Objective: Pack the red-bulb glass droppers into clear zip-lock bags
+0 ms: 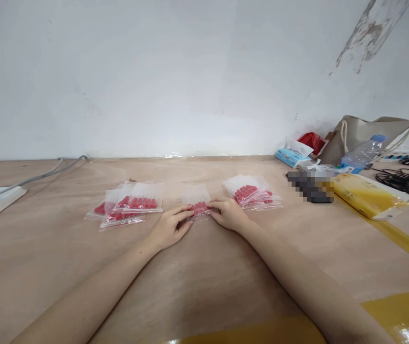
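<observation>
A small clear zip bag (194, 192) with several red-ended pieces in a row lies on the table between my hands. My left hand (171, 228) is closed on the bag's left edge, thumb and fingers near its lower corner. On the opposite edge, my right hand (230, 215) pinches the bag with its fingertips. A loose pile of similar filled bags (142, 203) lies to the left, its bags overlapping. Beside my right hand is another stack of these bags (250, 192), fanned out. What exactly the red-ended pieces are is too small to tell.
A power strip (0, 203) with a grey cable lies at far left. Against the wall on the right are a tissue pack (292, 155), a plastic bottle (363, 153) and a grey bag (365, 131). A yellow pack (369, 193) and black cables (404, 184) lie nearer.
</observation>
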Motion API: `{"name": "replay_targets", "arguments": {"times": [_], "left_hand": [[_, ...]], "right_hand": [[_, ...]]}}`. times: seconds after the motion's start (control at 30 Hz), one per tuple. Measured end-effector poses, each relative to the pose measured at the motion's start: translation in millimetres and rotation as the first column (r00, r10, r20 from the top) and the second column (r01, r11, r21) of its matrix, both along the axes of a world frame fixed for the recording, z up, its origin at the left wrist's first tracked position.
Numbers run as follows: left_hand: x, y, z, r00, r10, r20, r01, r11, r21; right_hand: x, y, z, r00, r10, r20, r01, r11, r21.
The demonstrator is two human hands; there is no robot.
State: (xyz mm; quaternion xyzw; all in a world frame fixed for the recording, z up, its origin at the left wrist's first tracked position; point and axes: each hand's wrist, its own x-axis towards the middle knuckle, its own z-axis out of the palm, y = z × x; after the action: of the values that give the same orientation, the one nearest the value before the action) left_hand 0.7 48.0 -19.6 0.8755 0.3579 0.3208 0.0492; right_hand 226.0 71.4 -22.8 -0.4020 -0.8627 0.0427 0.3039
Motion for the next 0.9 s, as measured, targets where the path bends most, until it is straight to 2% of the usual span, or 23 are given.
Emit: {"name": "replay_targets", "arguments": {"times": [0.1,0.2,0.33,0.43,0.57,0.73,0.9], "left_hand": [[0,2,2.1,1.0,0.029,0.004,-0.029,0.999,-0.041],[1,3,4.3,0.999,0.042,0.021,-0.041,0.996,-0.078],[1,2,6.5,0.999,0.032,0.043,-0.024,0.986,-0.167],[2,1,7.5,0.998,0.04,0.038,-0.033,0.983,-0.178],[3,1,8.3,0.999,0.051,0.009,-0.05,0.994,-0.097],[0,2,5.8,0.997,0.075,-0.034,-0.074,0.997,0.021],[-3,3,1.8,0.995,0.087,-0.042,-0.084,0.994,0.072]], "right_hand": [[-7,-4,1,0.994,-0.106,0.003,0.106,0.993,0.056],[-15,-6,3,0.989,-0.146,-0.001,0.145,0.98,0.138],[-25,-3,2,0.984,-0.174,0.047,0.155,0.95,0.272],[-32,-2,-1,0.978,-0.181,0.105,0.139,0.938,0.318],[-35,-2,-2,0.977,-0.178,0.113,0.139,0.946,0.294],[-15,-1,2,1.0,-0.013,-0.012,0.015,0.983,0.183],[3,-3,1,0.994,0.034,-0.099,-0.022,0.992,0.126]]}}
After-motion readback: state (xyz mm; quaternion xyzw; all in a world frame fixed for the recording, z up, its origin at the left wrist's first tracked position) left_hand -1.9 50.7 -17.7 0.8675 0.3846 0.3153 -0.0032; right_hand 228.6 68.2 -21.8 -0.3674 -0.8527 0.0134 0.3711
